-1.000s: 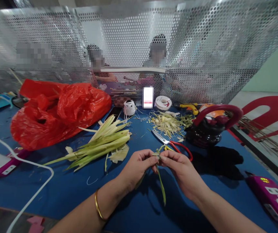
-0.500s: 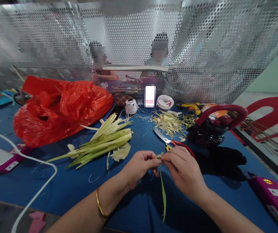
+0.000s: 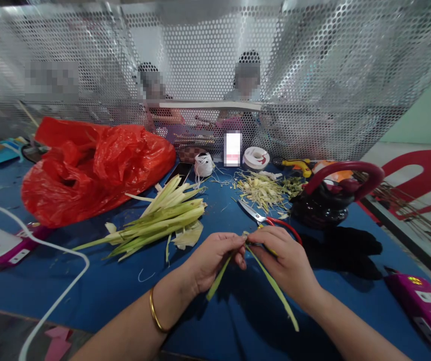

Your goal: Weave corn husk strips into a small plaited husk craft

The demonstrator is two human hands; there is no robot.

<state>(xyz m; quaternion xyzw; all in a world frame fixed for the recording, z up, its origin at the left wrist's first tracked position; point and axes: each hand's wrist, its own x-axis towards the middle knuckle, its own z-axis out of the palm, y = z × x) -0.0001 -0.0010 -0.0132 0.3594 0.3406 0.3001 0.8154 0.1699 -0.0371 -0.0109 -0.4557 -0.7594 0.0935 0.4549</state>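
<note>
My left hand [image 3: 217,258] and my right hand [image 3: 285,255] meet above the blue table, fingertips pinched together on a thin green strip that looks like corn husk [image 3: 275,291]. One long end of the strip hangs down towards the lower right, and a shorter end points down left beneath my left hand. Fingers hide most of the pinched part. Just behind my right hand lie scissors [image 3: 253,211] with red handles, blades pointing up left. To the left of my hands rests a bundle of pale green husks [image 3: 166,220], with a loose dry piece [image 3: 188,235] beside it.
A red plastic bag [image 3: 98,170] covers the back left. Husk scraps [image 3: 262,193], a string ball [image 3: 203,165] and a spool [image 3: 256,157] lie behind. Right are a dark pot [image 3: 322,208] and purple power strip [image 3: 422,306]. Two people sit beyond the perforated screen [image 3: 200,60].
The strip's hanging end has swung to the right, and a second, shorter end now shows below my left hand. My fingers have shifted slightly at the pinch.
</note>
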